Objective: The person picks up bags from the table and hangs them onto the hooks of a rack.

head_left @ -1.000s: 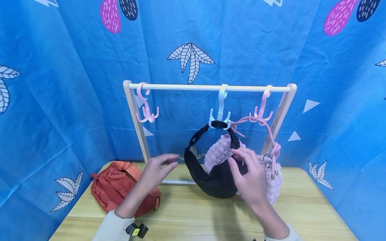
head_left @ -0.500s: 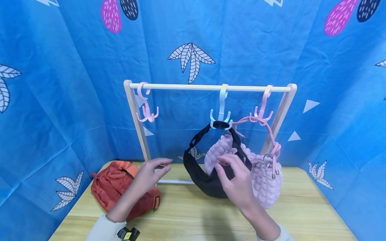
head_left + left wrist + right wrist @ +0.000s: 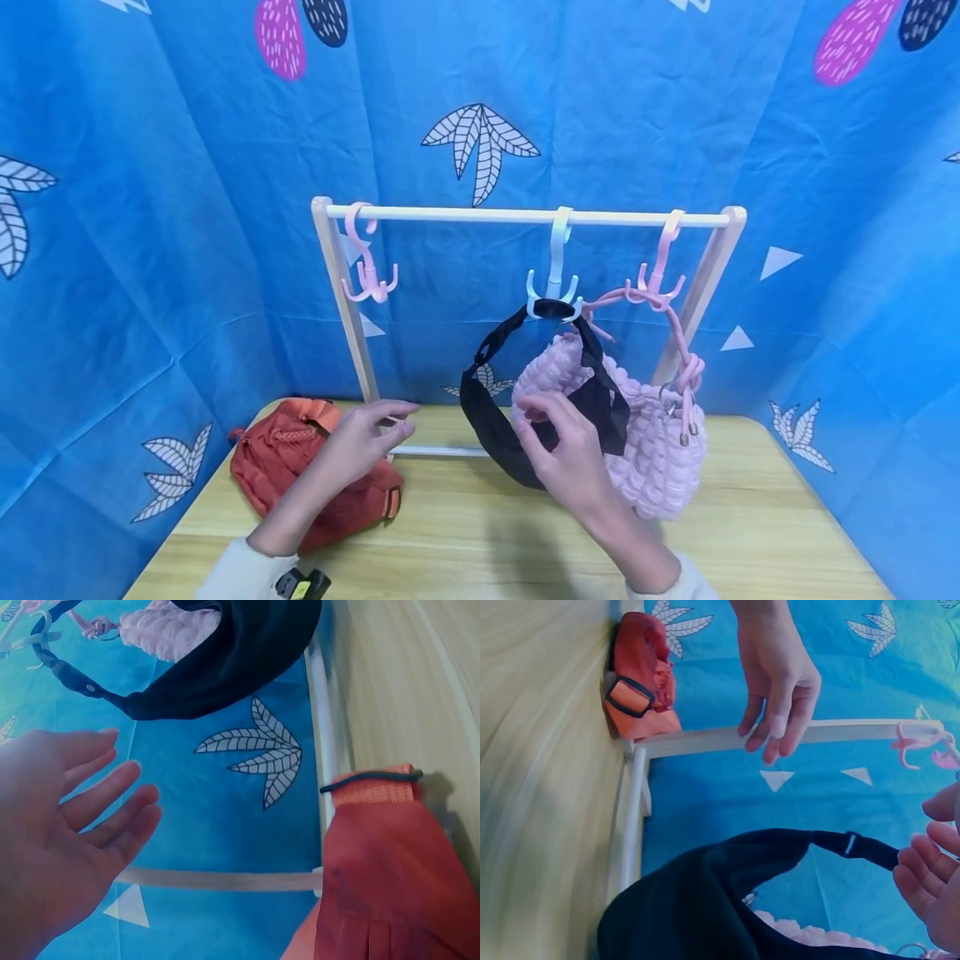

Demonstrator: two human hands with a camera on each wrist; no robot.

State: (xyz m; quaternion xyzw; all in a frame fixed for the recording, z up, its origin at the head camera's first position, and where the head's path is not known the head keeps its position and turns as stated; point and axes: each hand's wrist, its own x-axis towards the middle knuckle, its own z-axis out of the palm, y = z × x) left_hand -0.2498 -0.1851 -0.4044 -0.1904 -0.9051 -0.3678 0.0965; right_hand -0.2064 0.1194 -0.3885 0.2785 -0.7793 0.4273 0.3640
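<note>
- The black bag (image 3: 498,437), soft and crescent-shaped, hangs by its strap from the blue hook (image 3: 557,254), near the table's (image 3: 757,500) back edge.
- Left hand (image 3: 367,437): fingers curved, slightly spread.
- Right hand (image 3: 562,454), thumb and fingers apart, hides part of this bag.
- Puffy pink bag (image 3: 652,454) hangs partly behind it.
- Red backpack (image 3: 281,454) lies at the back-left corner.

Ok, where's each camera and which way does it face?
Head: on the head, facing forward and down at the rack; left hand, right hand and sleeves show.
Left wrist: sits there, facing the black bag and red bag; left hand shows.
Right wrist: sits there, facing the black bag; right hand at right edge, left hand at top.
Both wrist views share the black bag, red bag and left hand.
</note>
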